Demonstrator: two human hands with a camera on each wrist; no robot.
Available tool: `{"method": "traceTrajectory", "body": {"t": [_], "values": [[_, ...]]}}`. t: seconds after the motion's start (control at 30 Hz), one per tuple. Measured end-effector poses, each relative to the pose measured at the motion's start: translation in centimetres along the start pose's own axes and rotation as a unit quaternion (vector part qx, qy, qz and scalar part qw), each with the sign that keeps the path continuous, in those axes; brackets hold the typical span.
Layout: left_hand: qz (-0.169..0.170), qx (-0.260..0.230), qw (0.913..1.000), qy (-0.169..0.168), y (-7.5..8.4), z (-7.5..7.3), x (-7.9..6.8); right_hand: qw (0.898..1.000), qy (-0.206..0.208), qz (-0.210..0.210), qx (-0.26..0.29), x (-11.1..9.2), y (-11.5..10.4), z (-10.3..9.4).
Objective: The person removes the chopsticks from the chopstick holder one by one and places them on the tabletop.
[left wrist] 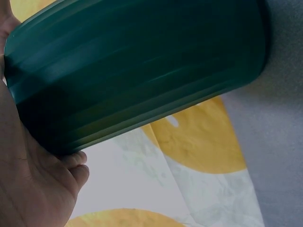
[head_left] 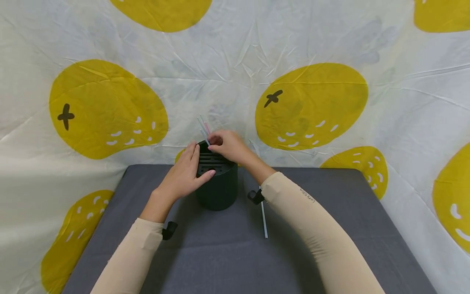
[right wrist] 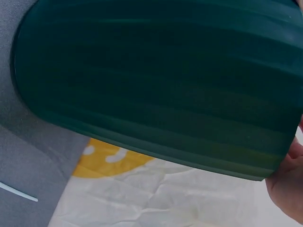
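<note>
A dark green ribbed container (head_left: pixel 217 192) with a slotted black top (head_left: pixel 214 162) stands on the grey table. My left hand (head_left: pixel 182 173) rests against its left rim, fingers straight and the thumb reaching over the front of the top. Over the far part of the top, my right hand (head_left: pixel 228 146) pinches a thin pale blue straw (head_left: pixel 204 136) that leans left. Just behind it rise a pink straw (head_left: pixel 207 126) and a pale green one. The straws' lower ends are hidden by the fingers and rim. Both wrist views mostly show the container's side wall (left wrist: pixel 142 71).
Another pale straw (head_left: pixel 264 220) lies on the grey tablecloth (head_left: pixel 220 253) right of the container, partly under my right forearm. A white cloth (head_left: pixel 227 53) with yellow fruit prints hangs right behind the table and along both sides.
</note>
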State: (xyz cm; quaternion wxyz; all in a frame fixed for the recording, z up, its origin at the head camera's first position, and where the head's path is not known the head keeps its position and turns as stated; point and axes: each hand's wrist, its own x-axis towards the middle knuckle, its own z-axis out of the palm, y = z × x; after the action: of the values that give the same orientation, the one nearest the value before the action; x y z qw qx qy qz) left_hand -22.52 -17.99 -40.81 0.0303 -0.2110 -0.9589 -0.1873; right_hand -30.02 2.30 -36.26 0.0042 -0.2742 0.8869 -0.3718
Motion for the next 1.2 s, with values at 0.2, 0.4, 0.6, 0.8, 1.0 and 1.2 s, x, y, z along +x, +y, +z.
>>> {"method": "traceTrajectory", "body": {"t": [0.2, 0.4, 0.6, 0.8, 1.0, 1.2], "values": [[-0.001, 0.000, 1.0000, 0.000, 0.1, 0.0, 0.1, 1.000, -0.004, 0.002, -0.019, 0.0, -0.1, 0.1], [0.003, 0.003, 1.0000, 0.007, 0.1, 0.1, 0.1, 1.000, -0.004, -0.002, 0.007, 0.0, 0.2, 0.4], [0.002, 0.001, 1.0000, 0.008, 0.0, 0.1, 0.1, 0.998, 0.012, -0.006, 0.062, -0.2, 0.5, 0.1], [-0.002, 0.001, 1.0000, 0.001, 0.0, 0.0, 0.1, 0.990, 0.030, 0.001, 0.140, -0.5, 0.1, -0.9], [-0.006, 0.004, 1.0000, -0.003, 0.1, 0.0, 0.2, 0.978, 0.065, -0.016, 0.200, -1.1, -0.8, -2.5], [-0.007, 0.005, 1.0000, -0.004, 0.1, 0.0, 0.2, 0.963, 0.096, -0.047, 0.247, -1.7, -1.7, -4.2]]}}
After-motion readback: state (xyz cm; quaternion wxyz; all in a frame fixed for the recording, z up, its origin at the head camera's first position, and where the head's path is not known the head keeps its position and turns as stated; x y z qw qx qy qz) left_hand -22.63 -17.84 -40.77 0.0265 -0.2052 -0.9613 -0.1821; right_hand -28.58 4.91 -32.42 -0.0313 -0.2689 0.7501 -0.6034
